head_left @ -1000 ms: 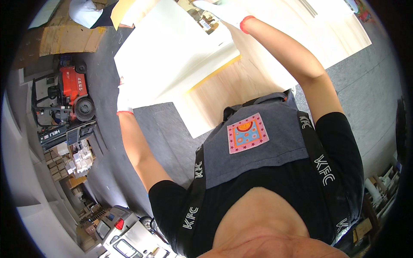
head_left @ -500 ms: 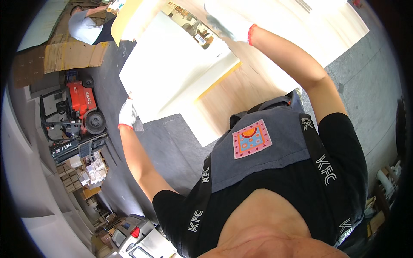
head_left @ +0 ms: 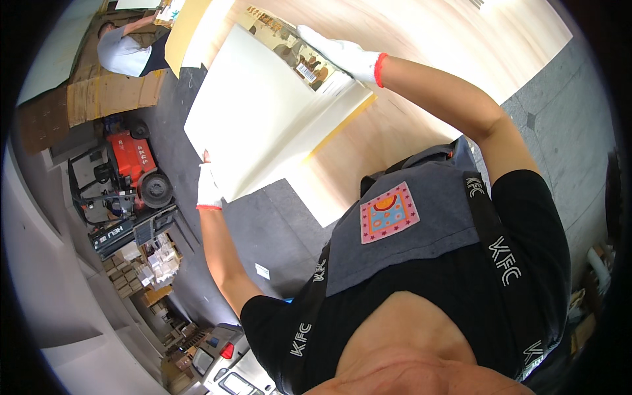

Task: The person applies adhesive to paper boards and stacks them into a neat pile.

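Head view: a large cream-white rectangular sheet (head_left: pixel 263 125) is held up in the upper centre of the frame. Left hand (head_left: pixel 209 187), in a white glove with red cuff, has its grip clamped on the sheet's lower left edge; the gloved right hand (head_left: pixel 342 56) grips its top edge. Beneath lies a pale wooden table (head_left: pixel 421 85). A red forklift (head_left: pixel 131 164) stands at left.

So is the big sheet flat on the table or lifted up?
Lifted up. The left hand and right hand hold the sheet by opposite edges, tilted above the table.
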Tool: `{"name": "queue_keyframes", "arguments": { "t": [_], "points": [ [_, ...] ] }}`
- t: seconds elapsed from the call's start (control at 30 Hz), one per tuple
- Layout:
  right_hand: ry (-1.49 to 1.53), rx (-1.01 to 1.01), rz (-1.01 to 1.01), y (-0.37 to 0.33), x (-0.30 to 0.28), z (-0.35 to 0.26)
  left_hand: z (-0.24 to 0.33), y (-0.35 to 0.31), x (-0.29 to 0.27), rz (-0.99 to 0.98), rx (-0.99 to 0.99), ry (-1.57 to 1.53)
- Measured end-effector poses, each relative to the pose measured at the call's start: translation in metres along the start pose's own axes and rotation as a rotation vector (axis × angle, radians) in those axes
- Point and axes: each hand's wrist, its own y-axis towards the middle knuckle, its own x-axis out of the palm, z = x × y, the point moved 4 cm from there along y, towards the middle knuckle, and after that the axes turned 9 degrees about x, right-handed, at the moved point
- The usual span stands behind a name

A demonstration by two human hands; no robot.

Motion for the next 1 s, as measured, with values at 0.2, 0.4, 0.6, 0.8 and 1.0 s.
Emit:
{"name": "queue_keyframes", "arguments": {
  "t": [0.2,0.4,0.6,0.8,1.0],
  "points": [
    [0.005,-0.252,-0.348,-0.019,-0.031,0.019,0.007,-0.016,0.005,0.011,-0.014,0.06],
    [-0.48,-0.656,-0.024,-0.035,-0.025,0.076,0.01,-0.034,0.009,0.023,-0.021,0.072],
    [-0.372,-1.003,0.106,-0.027,-0.009,0.095,0.004,-0.031,-0.003,0.01,-0.025,0.059],
    [-0.326,-1.032,0.099,-0.033,-0.009,0.096,0.001,-0.027,-0.013,-0.014,-0.044,0.041],
    [-0.324,-1.034,0.119,-0.028,-0.008,0.101,0.0,-0.029,-0.01,-0.017,-0.089,0.027]
  ]
}}
